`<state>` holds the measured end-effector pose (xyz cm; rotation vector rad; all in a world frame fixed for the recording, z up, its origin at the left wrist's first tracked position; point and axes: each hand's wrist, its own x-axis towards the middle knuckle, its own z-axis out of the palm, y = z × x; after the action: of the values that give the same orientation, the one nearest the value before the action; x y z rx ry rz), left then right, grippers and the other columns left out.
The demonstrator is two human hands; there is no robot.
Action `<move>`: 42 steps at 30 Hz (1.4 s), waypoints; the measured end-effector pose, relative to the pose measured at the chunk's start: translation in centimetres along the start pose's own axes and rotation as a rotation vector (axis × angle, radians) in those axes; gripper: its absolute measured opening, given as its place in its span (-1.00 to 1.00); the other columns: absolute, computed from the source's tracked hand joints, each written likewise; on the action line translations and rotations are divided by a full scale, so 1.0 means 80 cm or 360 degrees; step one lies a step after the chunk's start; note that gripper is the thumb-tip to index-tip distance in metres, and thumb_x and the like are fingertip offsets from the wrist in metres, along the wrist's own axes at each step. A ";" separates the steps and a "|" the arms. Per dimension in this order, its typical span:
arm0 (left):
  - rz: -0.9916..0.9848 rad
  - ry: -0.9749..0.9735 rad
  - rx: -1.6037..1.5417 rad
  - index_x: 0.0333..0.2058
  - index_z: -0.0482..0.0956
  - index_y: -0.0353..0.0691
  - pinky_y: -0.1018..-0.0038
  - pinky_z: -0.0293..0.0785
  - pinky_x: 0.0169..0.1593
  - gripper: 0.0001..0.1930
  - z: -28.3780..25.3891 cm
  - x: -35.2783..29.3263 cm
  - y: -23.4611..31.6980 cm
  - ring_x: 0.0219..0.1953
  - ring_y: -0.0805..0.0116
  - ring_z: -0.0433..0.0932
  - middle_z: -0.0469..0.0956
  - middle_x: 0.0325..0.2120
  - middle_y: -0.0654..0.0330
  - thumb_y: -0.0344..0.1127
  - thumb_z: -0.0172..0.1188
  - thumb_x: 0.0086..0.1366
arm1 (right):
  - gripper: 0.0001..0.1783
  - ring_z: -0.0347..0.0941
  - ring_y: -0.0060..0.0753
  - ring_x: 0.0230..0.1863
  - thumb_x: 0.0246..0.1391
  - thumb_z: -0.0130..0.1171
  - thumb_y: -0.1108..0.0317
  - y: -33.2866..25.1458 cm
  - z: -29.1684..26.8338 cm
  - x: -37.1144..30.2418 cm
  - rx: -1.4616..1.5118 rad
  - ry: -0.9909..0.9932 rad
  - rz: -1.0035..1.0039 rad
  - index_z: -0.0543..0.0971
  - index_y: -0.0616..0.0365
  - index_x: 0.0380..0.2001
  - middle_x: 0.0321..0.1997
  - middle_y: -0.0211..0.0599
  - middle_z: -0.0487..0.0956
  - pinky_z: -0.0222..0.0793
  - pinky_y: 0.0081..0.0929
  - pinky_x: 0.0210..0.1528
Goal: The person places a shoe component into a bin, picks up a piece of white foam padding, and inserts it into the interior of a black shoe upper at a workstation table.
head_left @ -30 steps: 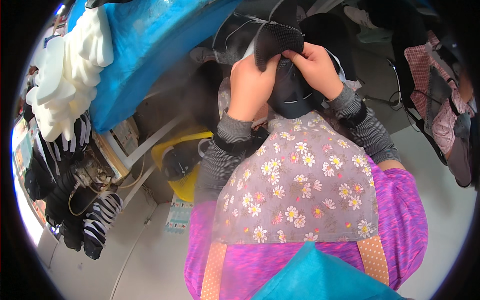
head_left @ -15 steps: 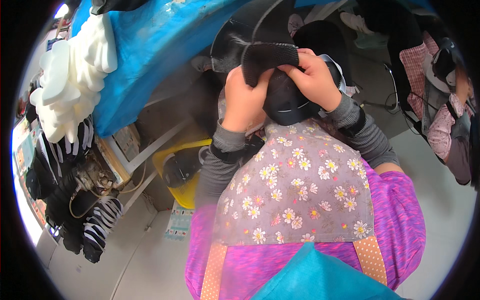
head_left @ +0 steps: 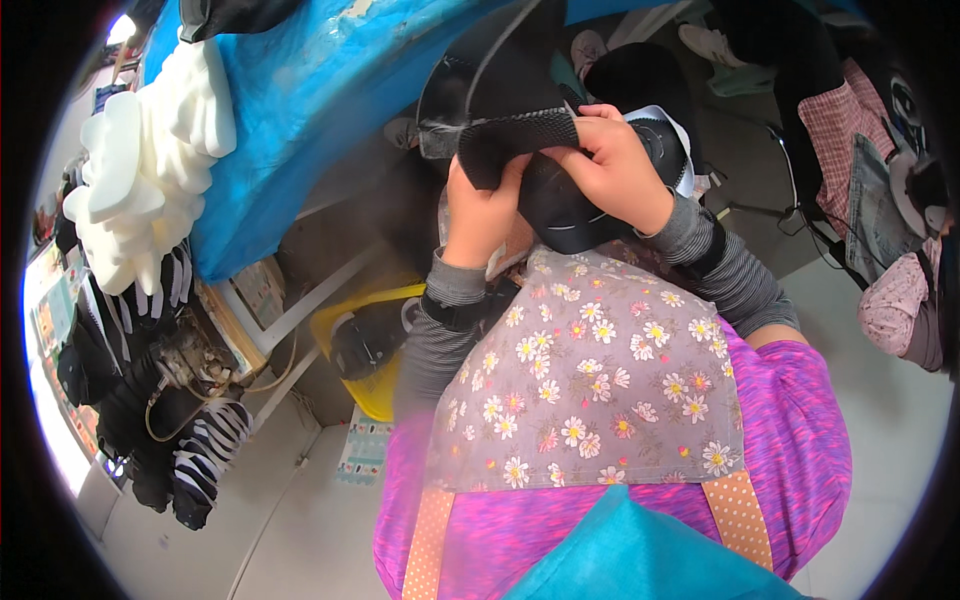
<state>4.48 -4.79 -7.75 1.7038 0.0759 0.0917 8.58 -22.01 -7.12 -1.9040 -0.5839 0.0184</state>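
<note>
- Both your hands are raised ahead of your lap, gripping one black textured piece (head_left: 505, 140) between them.
- Your left hand (head_left: 478, 215) pinches its lower edge, thumb in front — the other fingers are mostly hidden behind it.
- Your right hand (head_left: 625, 175) grasps its right end between thumb and bent fingers.
- Glossy black panels (head_left: 515, 60) with a pale seam rise just above the textured piece.
- Below and behind your hands you have a rounded black item (head_left: 560, 205), near the top of your flowered apron (head_left: 600, 400).
- To your left, white padded pieces (head_left: 165, 170) lie against a blue cover (head_left: 300, 110) — a yellow container (head_left: 373, 398) sits lower, holding dark items (head_left: 360, 345).
</note>
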 end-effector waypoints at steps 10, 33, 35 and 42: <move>-0.0180 -0.0125 -0.0156 -0.18 0.59 -0.37 0.48 0.46 -0.11 -0.81 0.005 0.010 -0.005 -0.23 0.42 0.57 0.64 -0.28 0.14 -0.48 0.16 0.22 | -0.85 0.39 -0.25 -0.54 0.09 0.10 0.34 0.010 0.002 0.004 0.0030 -0.0028 0.0189 0.65 0.07 -0.37 -0.68 -0.28 0.44 0.24 -0.36 -0.02; 0.0097 -0.0092 0.0175 -0.26 0.60 -0.36 0.43 0.47 -0.26 -0.80 0.006 0.009 0.023 -0.39 0.32 0.60 0.62 -0.45 0.00 -0.33 0.22 0.22 | -0.84 0.36 -0.22 -0.57 0.08 0.16 0.36 0.016 -0.012 0.012 0.0244 0.0019 0.0175 0.60 0.25 -0.43 -0.62 -0.20 0.47 0.36 -0.42 -0.30; -0.0168 -0.0129 0.0281 -0.30 0.60 -0.36 0.40 0.45 -0.32 -0.74 0.010 0.008 0.016 -0.46 0.28 0.60 0.57 -0.52 -0.07 -0.24 0.23 0.22 | -0.79 0.37 -0.39 -0.58 0.11 0.17 0.35 0.039 -0.003 0.008 0.0453 -0.0005 0.0283 0.56 0.33 -0.44 -0.59 -0.14 0.49 0.28 -0.45 -0.47; -0.0339 -0.0133 0.0179 -0.25 0.61 -0.38 0.45 0.48 -0.24 -0.69 0.007 0.017 0.013 -0.36 0.34 0.63 0.66 -0.43 0.08 -0.18 0.24 0.23 | -0.76 0.40 -0.42 -0.52 0.08 0.23 0.33 0.044 -0.008 0.022 0.0373 -0.0125 0.0246 0.57 0.34 -0.34 -0.57 -0.19 0.51 0.34 -0.49 -0.38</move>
<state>5.93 -5.36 -6.78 1.7993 0.2031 -0.1449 11.67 -22.89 -9.48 -1.7207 -0.4639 0.2520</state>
